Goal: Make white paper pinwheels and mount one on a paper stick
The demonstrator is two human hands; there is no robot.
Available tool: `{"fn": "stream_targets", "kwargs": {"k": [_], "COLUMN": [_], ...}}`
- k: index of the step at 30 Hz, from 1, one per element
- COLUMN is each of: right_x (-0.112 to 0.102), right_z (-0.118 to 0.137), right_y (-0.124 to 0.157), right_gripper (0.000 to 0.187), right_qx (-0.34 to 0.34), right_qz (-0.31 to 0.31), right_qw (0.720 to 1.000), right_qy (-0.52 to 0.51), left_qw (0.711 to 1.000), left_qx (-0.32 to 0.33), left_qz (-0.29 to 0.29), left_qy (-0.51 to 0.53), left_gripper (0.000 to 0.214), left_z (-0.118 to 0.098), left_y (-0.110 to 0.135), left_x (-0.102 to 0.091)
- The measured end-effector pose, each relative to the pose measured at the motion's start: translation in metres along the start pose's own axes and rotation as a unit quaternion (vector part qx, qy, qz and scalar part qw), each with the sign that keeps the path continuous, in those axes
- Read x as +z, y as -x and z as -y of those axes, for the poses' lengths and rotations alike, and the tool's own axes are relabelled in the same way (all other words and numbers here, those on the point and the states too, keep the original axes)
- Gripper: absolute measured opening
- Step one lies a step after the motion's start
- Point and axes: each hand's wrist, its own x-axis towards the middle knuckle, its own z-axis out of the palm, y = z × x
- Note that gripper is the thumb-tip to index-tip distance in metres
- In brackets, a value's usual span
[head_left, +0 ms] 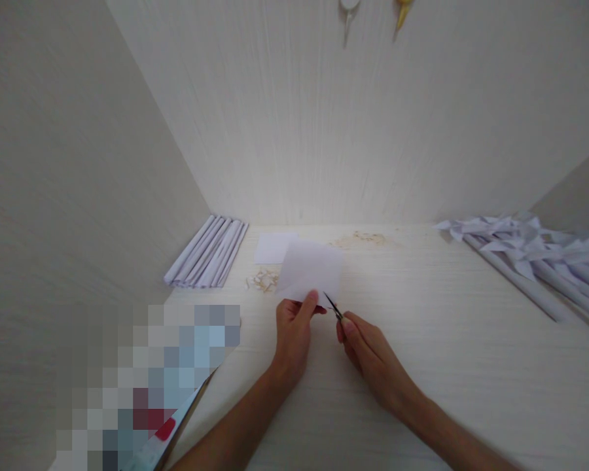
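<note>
Paper square, white, one: held over the middle of the surface, near edge pinched between thumb and fingers of the left hand. Scissors, dark, one: gripped in the right hand, blades parted at the square's near right corner. Paper sheet, one: flat, farther back, to the left. Small pieces, scattered: left of the square. Paper tubes, row: far left. Paper pinwheels, pile: far right.

Two flat papers and one scissors show.
</note>
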Motion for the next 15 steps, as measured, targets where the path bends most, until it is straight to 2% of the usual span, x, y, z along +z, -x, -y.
{"fn": "stream_targets", "kwargs": {"k": [9, 15], "right_x": [0.0000, 0.0015], "right_z": [-0.0026, -0.0040], "right_y": [-0.0008, -0.0020], "right_gripper": [0.037, 0.037], "right_qx": [0.000, -0.001], "right_qz": [-0.004, -0.015], "right_qw": [1.000, 0.999], "right_qy": [-0.030, -0.051], "left_qw": [0.995, 0.993], "left_qx": [0.015, 0.011], "left_qz": [0.018, 0.051], "left_qy": [-0.096, -0.106], "left_gripper": [0.025, 0.024], "left_z": [0.0032, 0.0013], "left_y": [0.0005, 0.0040], "left_x": [-0.0033, -0.0009]}}
